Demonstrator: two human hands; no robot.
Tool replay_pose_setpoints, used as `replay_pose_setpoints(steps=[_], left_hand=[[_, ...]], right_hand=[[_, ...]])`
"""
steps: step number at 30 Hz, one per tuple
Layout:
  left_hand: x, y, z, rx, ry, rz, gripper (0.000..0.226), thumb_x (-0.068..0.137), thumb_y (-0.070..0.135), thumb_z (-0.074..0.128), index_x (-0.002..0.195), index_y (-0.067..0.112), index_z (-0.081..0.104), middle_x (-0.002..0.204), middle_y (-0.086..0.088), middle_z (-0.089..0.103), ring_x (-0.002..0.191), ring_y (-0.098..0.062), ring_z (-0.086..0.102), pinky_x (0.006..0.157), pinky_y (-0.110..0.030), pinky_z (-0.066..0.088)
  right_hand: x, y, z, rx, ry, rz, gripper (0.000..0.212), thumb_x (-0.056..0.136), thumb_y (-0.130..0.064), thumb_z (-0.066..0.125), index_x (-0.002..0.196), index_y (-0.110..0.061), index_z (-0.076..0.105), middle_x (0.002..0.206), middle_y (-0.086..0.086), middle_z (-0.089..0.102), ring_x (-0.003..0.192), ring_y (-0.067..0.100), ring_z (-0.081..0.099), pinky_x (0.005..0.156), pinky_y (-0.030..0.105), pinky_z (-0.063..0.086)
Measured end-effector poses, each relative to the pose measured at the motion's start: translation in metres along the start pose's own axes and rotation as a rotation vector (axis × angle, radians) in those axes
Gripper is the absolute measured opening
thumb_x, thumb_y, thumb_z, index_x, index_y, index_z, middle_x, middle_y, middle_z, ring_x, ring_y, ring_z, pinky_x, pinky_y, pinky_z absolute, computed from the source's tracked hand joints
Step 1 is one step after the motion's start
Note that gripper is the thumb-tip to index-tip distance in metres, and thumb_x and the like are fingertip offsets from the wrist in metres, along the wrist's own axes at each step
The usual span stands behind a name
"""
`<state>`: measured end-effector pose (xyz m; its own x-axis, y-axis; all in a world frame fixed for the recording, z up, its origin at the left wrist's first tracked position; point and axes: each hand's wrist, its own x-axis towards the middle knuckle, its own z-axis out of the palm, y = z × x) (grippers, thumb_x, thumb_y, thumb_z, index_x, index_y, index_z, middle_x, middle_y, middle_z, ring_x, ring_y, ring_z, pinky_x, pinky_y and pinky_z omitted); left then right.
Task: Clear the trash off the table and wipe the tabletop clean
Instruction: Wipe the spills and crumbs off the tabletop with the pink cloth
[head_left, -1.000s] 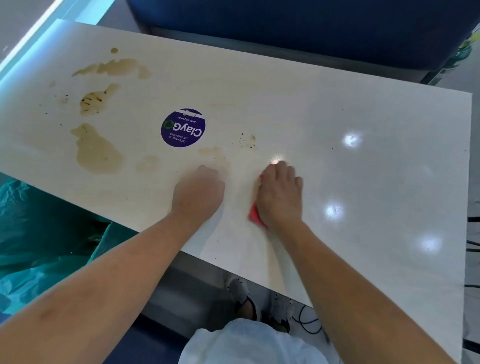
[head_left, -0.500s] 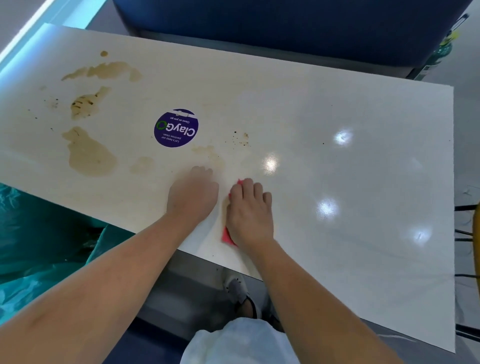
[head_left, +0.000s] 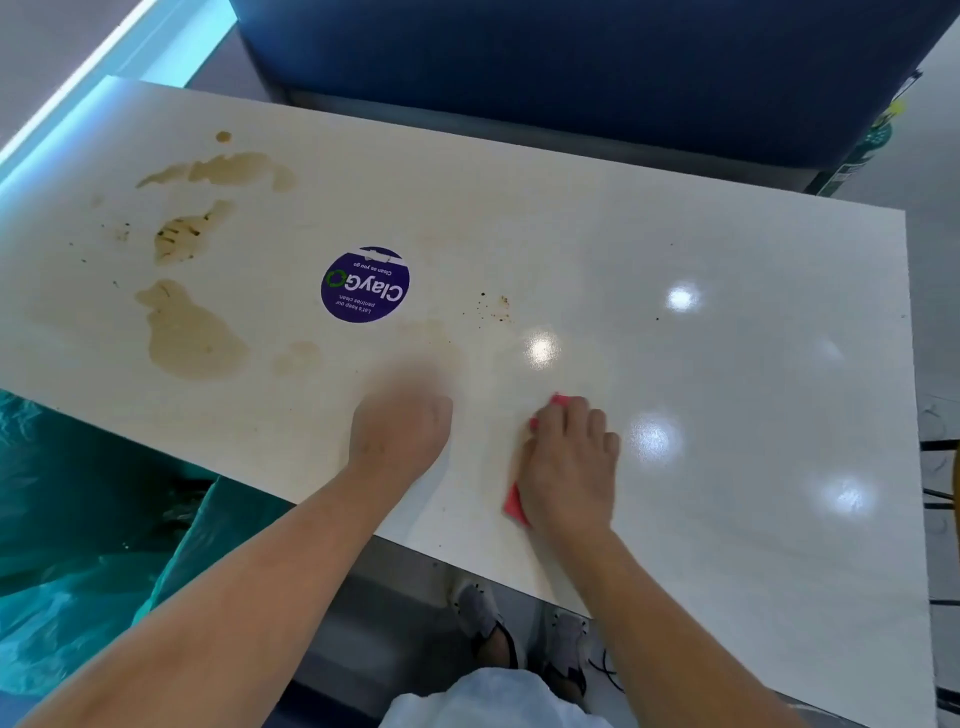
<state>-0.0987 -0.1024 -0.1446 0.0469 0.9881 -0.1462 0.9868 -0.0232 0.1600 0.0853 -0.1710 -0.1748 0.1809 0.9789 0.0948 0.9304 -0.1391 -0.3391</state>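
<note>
Ref: the round purple sticker (head_left: 365, 284). Right of it we get flat white glossy tabletop (head_left: 727, 374) to the edge. Beyond it, the dark blue padded seat (head_left: 571, 78) walls us off. Nearer: left hand (head_left: 400, 428), right hand (head_left: 569, 462) on the surface.

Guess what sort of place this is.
Likely a canteen or pantry: a purple "Clean as you go" sticker on the table, a blue bench seat behind, a green trash bag beside.

A round purple sticker (head_left: 365, 284) sits left of centre on the table (head_left: 727, 364); a blue seat (head_left: 571, 67) stands beyond its far edge, a teal plastic bag (head_left: 78, 519) below its near-left edge.
</note>
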Motion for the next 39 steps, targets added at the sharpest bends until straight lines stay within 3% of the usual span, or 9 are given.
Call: replay_pose_setpoints(steps=[7,11,14,17,20,26,31,35,39], left_hand=[[0.005,0.006,-0.024,-0.294,0.112,-0.114,0.039,0.100,0.024,0.047,0.132,0.017,0.066,0.137,-0.002,0.062,0.120,-0.022,0.059,0.099,-0.036,0.044],[-0.022,0.041,-0.021,-0.362,0.252,0.069,0.041,0.092,0.017,0.059,0.133,0.013,0.063,0.132,-0.004,0.054,0.115,-0.025,0.053,0.099,-0.039,0.048],[-0.027,0.077,0.000,-0.263,0.204,0.160,0.052,0.095,0.029,0.057,0.144,0.012,0.052,0.147,-0.009,0.047,0.127,-0.029,0.048,0.104,-0.043,0.046],[-0.025,0.096,0.028,-0.054,0.048,0.257,0.060,0.106,0.039,0.038,0.159,0.013,0.028,0.168,-0.008,0.020,0.155,-0.026,0.016,0.124,-0.046,0.022],[-0.028,0.087,0.045,0.070,0.029,0.324,0.058,0.110,0.039,0.024,0.162,0.013,0.023,0.171,-0.006,0.011,0.158,-0.023,0.000,0.127,-0.046,0.010],[-0.020,0.061,0.047,-0.130,0.034,0.327,0.069,0.107,0.057,0.017,0.164,0.019,0.005,0.172,0.006,-0.006,0.157,-0.010,-0.005,0.126,-0.029,0.009],[-0.003,0.089,0.051,-0.095,0.065,0.376,0.059,0.111,0.040,0.020,0.156,0.006,0.036,0.170,-0.006,0.018,0.158,-0.016,0.001,0.128,-0.040,0.014],[0.019,0.109,0.050,-0.124,0.060,0.565,0.053,0.111,0.031,0.024,0.156,0.006,0.037,0.169,-0.005,0.022,0.158,-0.014,0.006,0.128,-0.038,0.013],[0.033,0.132,0.050,-0.114,-0.008,0.803,0.053,0.110,0.029,0.025,0.158,0.006,0.032,0.169,-0.005,0.020,0.158,-0.015,0.006,0.127,-0.037,0.011]], right_hand=[[0.058,-0.061,0.014,0.235,-0.125,0.124,0.023,0.095,-0.025,0.046,0.116,-0.018,0.054,0.116,0.005,0.045,0.103,0.029,0.042,0.085,0.040,0.035],[0.073,-0.024,-0.004,0.497,0.000,0.176,0.028,0.095,-0.033,0.056,0.119,-0.020,0.060,0.117,0.004,0.044,0.109,0.030,0.043,0.092,0.039,0.035],[0.082,0.019,-0.013,0.397,0.096,0.202,0.027,0.096,-0.020,0.055,0.122,-0.014,0.063,0.123,0.012,0.049,0.114,0.036,0.047,0.095,0.045,0.040],[0.090,0.040,-0.017,0.249,0.116,0.168,0.034,0.098,-0.017,0.050,0.130,-0.013,0.059,0.138,0.014,0.047,0.127,0.037,0.043,0.100,0.050,0.038],[0.099,0.050,-0.013,0.143,0.067,0.035,0.042,0.099,-0.019,0.045,0.140,-0.016,0.050,0.153,0.013,0.037,0.143,0.034,0.031,0.115,0.052,0.028],[0.127,0.079,-0.004,-0.027,-0.105,-0.044,0.053,0.105,-0.033,0.025,0.157,-0.019,0.024,0.169,0.008,0.011,0.157,0.026,0.002,0.127,0.048,0.004],[0.144,0.080,-0.004,-0.043,-0.101,-0.088,0.053,0.106,-0.032,0.023,0.155,-0.013,0.032,0.166,0.008,0.023,0.155,0.027,0.013,0.127,0.048,0.005],[0.169,0.111,-0.026,0.047,0.123,0.002,0.042,0.105,-0.027,0.034,0.143,-0.015,0.050,0.156,0.008,0.039,0.146,0.028,0.029,0.125,0.046,0.016],[0.180,0.159,-0.040,-0.009,0.106,0.155,0.042,0.105,-0.026,0.032,0.141,-0.012,0.047,0.157,0.012,0.036,0.147,0.030,0.027,0.124,0.048,0.016]])
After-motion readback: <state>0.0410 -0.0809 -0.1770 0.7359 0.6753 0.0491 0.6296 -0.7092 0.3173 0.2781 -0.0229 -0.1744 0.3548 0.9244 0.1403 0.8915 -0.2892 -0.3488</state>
